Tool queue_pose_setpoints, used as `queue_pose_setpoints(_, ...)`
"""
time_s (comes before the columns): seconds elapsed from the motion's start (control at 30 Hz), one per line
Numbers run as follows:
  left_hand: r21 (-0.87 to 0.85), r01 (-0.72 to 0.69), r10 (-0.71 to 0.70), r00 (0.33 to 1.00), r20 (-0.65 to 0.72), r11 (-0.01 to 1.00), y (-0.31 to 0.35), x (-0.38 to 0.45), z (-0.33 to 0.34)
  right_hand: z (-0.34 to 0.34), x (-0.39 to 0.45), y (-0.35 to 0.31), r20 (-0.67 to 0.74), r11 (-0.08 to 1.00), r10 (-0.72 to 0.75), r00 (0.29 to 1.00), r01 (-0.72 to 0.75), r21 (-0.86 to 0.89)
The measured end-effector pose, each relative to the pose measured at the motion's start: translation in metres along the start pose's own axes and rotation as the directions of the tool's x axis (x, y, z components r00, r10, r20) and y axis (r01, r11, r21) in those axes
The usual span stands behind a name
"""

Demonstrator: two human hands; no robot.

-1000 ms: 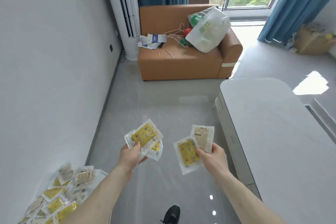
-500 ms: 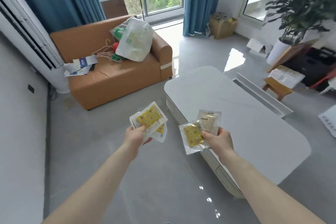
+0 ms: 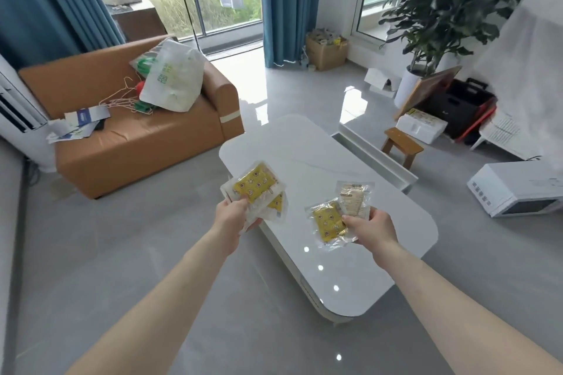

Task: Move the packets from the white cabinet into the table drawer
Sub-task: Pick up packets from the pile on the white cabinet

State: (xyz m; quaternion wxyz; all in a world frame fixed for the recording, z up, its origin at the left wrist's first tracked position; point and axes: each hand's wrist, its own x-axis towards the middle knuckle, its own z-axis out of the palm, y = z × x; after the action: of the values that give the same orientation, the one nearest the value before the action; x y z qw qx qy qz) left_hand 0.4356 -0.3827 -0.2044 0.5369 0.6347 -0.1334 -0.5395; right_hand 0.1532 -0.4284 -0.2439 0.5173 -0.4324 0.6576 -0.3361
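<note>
Table: the glossy white rounded-corner coffee table [image 3: 359,256] lies just ahead; an open white drawer [image 3: 377,158] shows along its far side.
Left hand: the left hand [image 3: 233,216] pinches a fan of clear plastic packets with yellow printed contents [image 3: 254,189].
Right hand: the right hand [image 3: 370,227] grips two more, a yellow packet [image 3: 327,222] and a beige one [image 3: 353,199].
Advice: likely best to round the table and keep both grips firm until over the drawer.
</note>
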Motion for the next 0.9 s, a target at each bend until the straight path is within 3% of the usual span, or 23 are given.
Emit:
queue_pose_setpoints(0.3, 0.017, 0.052, -0.052, 0.999, -0.010, 0.999, -0.042, -0.009, 0.112, -0.119, 0.052, 0.008, -0.004, 1.000, 0.018, 1.000, -0.018, 0.020)
queue_pose_setpoints(0.53, -0.003, 0.093, -0.093, 0.995, -0.040, 0.996, -0.068, 0.032, 0.196, -0.198, 0.125, 0.008, -0.018, 0.999, 0.035, 0.999, -0.035, -0.010)
queue_pose_setpoints(0.9, -0.088, 0.167, -0.169, 0.986, -0.010, 0.982, -0.075, 0.095, 0.384, -0.313, 0.268, -0.003, -0.019, 0.992, 0.106, 0.994, -0.107, -0.062)
